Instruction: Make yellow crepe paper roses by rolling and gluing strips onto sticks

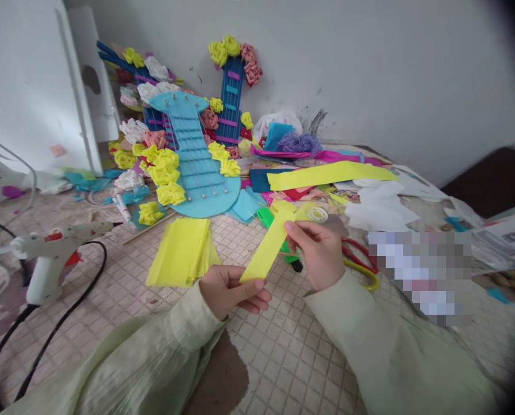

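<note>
A strip of yellow crepe paper (267,246) slants between my two hands above the table. My left hand (234,291) pinches its lower end between thumb and fingers. At the upper end my right hand (318,251) grips the paper with thumb and forefinger. A stack of yellow paper pieces (180,253) lies just left of my hands. Partly hidden behind the strip is a green cutter (265,218). Scissors with red and yellow handles (363,259) rest beside my right wrist, and a roll of clear tape (317,214) sits behind my right hand.
A white hot glue gun (50,259) with its black cable stands at the left. Light blue (190,155) and dark blue (231,98) string-instrument shapes with paper flowers lean at the back. A long yellow strip (333,174) and white paper (381,207) lie back right.
</note>
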Available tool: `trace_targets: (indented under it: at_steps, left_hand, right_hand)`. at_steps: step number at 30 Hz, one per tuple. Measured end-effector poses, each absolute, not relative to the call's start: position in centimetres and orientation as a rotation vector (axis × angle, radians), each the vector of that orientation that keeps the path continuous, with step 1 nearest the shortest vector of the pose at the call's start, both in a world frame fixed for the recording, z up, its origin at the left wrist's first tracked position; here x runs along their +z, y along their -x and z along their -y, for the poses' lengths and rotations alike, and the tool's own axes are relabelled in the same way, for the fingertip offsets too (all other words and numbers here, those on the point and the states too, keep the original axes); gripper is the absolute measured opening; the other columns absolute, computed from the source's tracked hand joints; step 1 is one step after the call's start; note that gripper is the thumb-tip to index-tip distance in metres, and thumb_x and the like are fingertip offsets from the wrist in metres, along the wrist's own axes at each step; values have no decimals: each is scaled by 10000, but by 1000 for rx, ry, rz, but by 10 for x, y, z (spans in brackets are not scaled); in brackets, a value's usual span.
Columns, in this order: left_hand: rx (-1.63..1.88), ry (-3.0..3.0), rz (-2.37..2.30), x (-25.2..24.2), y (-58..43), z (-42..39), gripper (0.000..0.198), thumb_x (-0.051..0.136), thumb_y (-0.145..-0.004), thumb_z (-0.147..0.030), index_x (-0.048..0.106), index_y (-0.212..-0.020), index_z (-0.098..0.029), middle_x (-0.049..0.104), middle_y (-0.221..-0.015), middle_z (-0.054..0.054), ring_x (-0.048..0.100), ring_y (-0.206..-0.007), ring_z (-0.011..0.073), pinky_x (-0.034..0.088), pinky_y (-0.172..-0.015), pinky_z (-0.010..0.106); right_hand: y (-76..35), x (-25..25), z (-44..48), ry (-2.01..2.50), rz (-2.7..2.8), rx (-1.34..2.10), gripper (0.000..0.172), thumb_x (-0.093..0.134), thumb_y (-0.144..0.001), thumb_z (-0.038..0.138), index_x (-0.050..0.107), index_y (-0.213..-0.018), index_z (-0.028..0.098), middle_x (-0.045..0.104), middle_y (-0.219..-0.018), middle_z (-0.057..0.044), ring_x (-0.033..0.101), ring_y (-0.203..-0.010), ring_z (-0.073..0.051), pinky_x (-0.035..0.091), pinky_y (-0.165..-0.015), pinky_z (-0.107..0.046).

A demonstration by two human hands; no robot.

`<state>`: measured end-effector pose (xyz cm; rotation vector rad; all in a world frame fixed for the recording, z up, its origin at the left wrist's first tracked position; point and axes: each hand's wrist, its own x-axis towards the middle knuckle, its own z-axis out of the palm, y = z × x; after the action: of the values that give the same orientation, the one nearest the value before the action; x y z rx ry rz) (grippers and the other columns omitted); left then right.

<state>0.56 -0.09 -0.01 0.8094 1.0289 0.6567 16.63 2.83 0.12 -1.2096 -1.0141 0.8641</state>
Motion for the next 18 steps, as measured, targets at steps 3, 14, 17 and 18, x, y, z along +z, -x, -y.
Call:
trace_targets:
  at_steps: [3,14,17,18]
  left_hand:
    - [672,-822,-1043,1,-4,-1,211,751,-530,-291,650,-618,-129,676,-538,23,623,-475,121,515,-494,219]
    - [738,-986,-1134,15,31,-30,155,732,-508,-244,655,-523,-111,645,-459,55,560,-359,105,445,-371,174]
    - [998,-937,-1069,12,38,-39,146,731,-508,-242,645,-499,-124,617,-428,30,545,-358,108,424,-361,181]
    - [1094,-900,-1022,9,38,-41,162,739,-497,-257,640,-486,-129,612,-428,26,547,-370,112,429,-372,191]
  right_hand:
    - [-166,0,-29,1196,988,902,203,654,-655,340,617,-606,146,515,-490,26,421,-430,-64,327,-412,-210]
    - [-169,5,-30,1147,895,1154,201,685,-622,318,596,-571,145,541,-518,14,454,-455,-76,327,-417,-211]
    - [-168,6,-28,1129,952,1219,206,688,-624,316,597,-563,141,532,-505,19,436,-444,-66,317,-417,-205]
    - [-167,6,-27,1111,965,1241,208,687,-627,315,596,-561,141,528,-501,21,430,-442,-63,314,-415,-202]
